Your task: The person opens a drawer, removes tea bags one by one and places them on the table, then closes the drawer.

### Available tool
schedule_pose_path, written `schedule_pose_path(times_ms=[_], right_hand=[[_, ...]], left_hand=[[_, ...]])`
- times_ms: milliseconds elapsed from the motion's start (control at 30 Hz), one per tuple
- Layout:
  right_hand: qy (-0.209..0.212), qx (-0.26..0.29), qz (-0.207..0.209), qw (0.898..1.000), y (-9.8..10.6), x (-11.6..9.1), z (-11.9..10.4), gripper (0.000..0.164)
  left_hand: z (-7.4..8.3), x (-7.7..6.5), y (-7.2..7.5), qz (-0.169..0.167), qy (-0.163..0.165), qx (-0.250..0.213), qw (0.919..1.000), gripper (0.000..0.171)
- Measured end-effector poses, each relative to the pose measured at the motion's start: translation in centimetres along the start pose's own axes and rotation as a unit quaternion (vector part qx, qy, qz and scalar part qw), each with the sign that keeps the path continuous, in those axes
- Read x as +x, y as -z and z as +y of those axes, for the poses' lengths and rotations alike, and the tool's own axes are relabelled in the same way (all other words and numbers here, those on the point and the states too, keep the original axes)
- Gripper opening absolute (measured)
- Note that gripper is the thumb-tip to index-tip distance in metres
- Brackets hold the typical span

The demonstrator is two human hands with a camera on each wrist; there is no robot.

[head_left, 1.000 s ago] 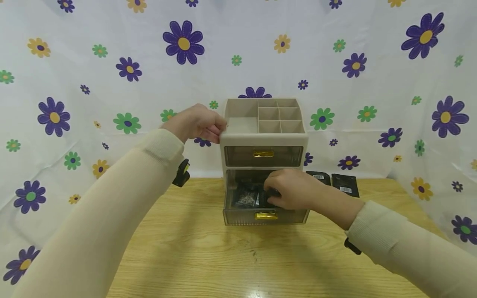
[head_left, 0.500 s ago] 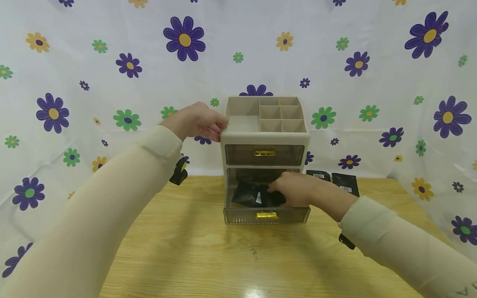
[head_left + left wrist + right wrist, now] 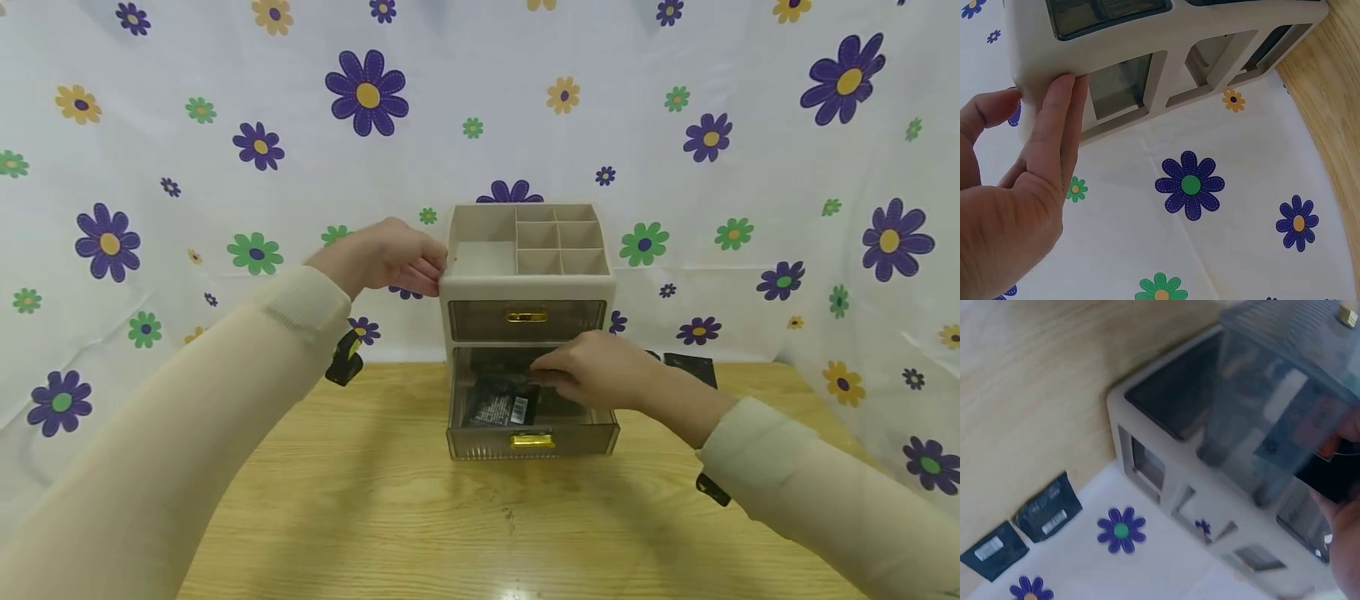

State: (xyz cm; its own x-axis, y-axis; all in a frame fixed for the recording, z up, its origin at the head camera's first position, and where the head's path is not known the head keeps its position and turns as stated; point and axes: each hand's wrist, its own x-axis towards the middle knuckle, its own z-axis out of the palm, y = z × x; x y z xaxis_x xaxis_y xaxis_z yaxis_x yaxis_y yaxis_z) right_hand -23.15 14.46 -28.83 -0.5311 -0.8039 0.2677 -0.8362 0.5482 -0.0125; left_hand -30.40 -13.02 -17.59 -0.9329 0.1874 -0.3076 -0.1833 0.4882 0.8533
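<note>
A beige desktop drawer cabinet (image 3: 527,287) stands on the table, its lower clear drawer (image 3: 480,443) pulled out and its upper drawer closed. Against the cabinet's upper left corner my left hand (image 3: 393,258) rests, fingers straight along the side and thumb near the top edge in the left wrist view. Over the right part of the open drawer, my right hand (image 3: 600,367) pinches a black packet (image 3: 1330,474), seen in the right wrist view through blur; the hand mostly hides it in the head view. Black packets with white print and a barcode (image 3: 495,407) lie in the drawer's left half.
Two more black packets with barcode labels, one (image 3: 1050,509) beside another (image 3: 994,551), lie on the table behind and right of the cabinet. Small divided compartments (image 3: 561,236) top the cabinet. A flowered cloth (image 3: 300,192) hangs behind the table.
My right hand has shifted within the drawer and risen slightly from its depth, uncovering more of the drawer's right part. The packets lying at left have shifted. My left hand stays at the cabinet corner.
</note>
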Motion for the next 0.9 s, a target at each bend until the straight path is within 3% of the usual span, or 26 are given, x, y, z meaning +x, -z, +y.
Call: schedule_pose_path(times_ms=[200, 367, 600, 733, 900], right_hand=[[0.017, -0.014, 0.092, 0.995, 2.7, -1.5, 0.4, 0.026], [0.035, -0.049, 0.145, 0.988, 3.7, -3.8, 1.5, 0.025], [0.067, -0.090, 0.235, 0.965, 3.5, -6.5, 4.4, 0.031], [0.082, -0.105, 0.266, 0.955, 2.9, -7.6, 5.5, 0.028], [0.069, -0.116, 0.285, 0.949, 2.1, -8.8, 6.3, 0.026]], left_hand=[[0.1, -0.1, 0.0, -0.001, -0.003, 0.003, 1.0000, 0.039], [0.2, -0.2, -0.2, -0.004, 0.000, 0.003, 1.0000, 0.042], [0.0, -0.1, -0.4, -0.009, -0.003, -0.007, 0.9999, 0.041], [-0.2, -0.2, -0.5, -0.015, -0.001, -0.017, 0.9997, 0.040], [-0.1, -0.2, -0.8, -0.014, -0.002, -0.013, 0.9998, 0.038]])
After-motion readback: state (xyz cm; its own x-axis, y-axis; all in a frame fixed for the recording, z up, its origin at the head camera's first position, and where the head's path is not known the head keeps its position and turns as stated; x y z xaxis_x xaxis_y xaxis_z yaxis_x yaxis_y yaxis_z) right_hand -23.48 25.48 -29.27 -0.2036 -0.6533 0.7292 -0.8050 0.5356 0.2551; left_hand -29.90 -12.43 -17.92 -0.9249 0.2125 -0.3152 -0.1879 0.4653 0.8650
